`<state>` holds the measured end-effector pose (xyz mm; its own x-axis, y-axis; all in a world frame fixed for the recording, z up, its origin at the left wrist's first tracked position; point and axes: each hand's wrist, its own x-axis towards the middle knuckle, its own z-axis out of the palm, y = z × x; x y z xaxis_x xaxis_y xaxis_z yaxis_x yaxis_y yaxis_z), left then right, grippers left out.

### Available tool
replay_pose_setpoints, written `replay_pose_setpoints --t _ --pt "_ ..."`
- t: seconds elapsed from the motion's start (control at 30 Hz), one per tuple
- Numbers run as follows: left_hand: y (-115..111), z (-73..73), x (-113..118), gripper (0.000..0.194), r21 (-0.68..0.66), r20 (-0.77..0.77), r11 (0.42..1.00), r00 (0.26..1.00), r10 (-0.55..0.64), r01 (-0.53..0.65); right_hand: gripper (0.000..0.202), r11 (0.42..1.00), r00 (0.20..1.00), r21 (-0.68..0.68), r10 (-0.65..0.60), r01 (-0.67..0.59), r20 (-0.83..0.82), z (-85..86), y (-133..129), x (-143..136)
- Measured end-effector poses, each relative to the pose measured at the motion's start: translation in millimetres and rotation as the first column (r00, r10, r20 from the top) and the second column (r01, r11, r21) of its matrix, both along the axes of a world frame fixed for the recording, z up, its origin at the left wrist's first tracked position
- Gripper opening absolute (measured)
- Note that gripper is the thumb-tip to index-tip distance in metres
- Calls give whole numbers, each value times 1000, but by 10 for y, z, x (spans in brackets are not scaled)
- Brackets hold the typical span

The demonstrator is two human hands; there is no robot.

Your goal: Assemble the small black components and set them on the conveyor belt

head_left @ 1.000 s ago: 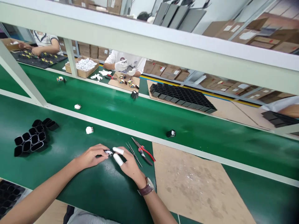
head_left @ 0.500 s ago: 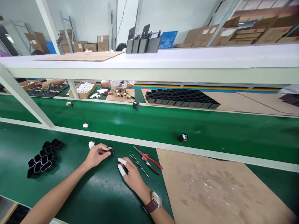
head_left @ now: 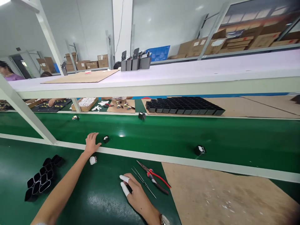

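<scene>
My left hand (head_left: 92, 143) reaches over the pale rail onto the green belt, fingers apart and holding nothing. Just right of its fingertips a small black housing (head_left: 106, 139) with a white part inside lies on the belt. Below the wrist, a white piece (head_left: 93, 160) rests on the green bench. My right hand (head_left: 131, 187), with white covers on two fingertips, hovers low over the bench, fingers apart and empty. Tweezers (head_left: 143, 182) and red-handled pliers (head_left: 153, 177) lie to its right. Several black housings (head_left: 42, 178) stand grouped at the left.
Another black housing (head_left: 200, 150) sits on the belt (head_left: 168, 134) at the right. Brown cardboard (head_left: 225, 193) covers the right bench. A slanted white post (head_left: 28, 109) rises at the left, below a long shelf (head_left: 187, 76). Across the belt stand many black housings (head_left: 185, 106).
My left hand has moved forward from the bench to the belt and let go of the black housing, which now lies there. The view has tilted up. My right hand stays over the bench.
</scene>
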<state>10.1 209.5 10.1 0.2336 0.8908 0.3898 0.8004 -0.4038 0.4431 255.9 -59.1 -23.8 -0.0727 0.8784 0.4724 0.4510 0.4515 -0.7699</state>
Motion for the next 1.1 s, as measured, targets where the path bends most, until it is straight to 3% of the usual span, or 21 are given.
replay_pose_setpoints --t 0.1,0.2,0.4,0.5,0.63,0.73,0.83,0.9,1.0,1.1 --pt "55 43 -243 47 -22 -37 997 997 75 -76 29 1000 1000 -17 -10 10 -3 6 10 -1" --pt "-90 54 -434 46 -42 -51 997 996 67 -69 28 1000 1000 -7 -10 10 7 -8 3 -3" --pt "-1014 -46 -763 47 -62 -66 998 998 9 -13 27 999 990 46 -1 -5 140 -61 47 -12" --pt "-1310 38 -1070 52 -37 -94 999 996 11 -15 30 996 950 64 35 -57 309 -4 184 -127" --pt "-1392 276 -1571 36 148 -290 973 933 215 -178 36 983 892 109 83 -146 444 148 518 -522" --pt "-1390 380 -1798 19 185 -390 930 845 365 -317 42 970 833 128 107 -208 543 240 814 -883" --pt "-1419 424 -1829 14 172 -397 933 844 360 -317 32 964 755 107 120 -244 645 274 988 -1086" --pt "-1479 470 -1756 17 145 -376 957 881 288 -251 28 970 736 91 109 -226 668 265 969 -1067" --pt "-1639 564 -1509 20 35 -199 997 977 73 -67 22 992 726 57 45 -115 687 232 735 -845" --pt "-1816 585 -1113 15 -27 -2 987 987 -160 159 29 999 703 -10 -24 44 711 228 379 -550"
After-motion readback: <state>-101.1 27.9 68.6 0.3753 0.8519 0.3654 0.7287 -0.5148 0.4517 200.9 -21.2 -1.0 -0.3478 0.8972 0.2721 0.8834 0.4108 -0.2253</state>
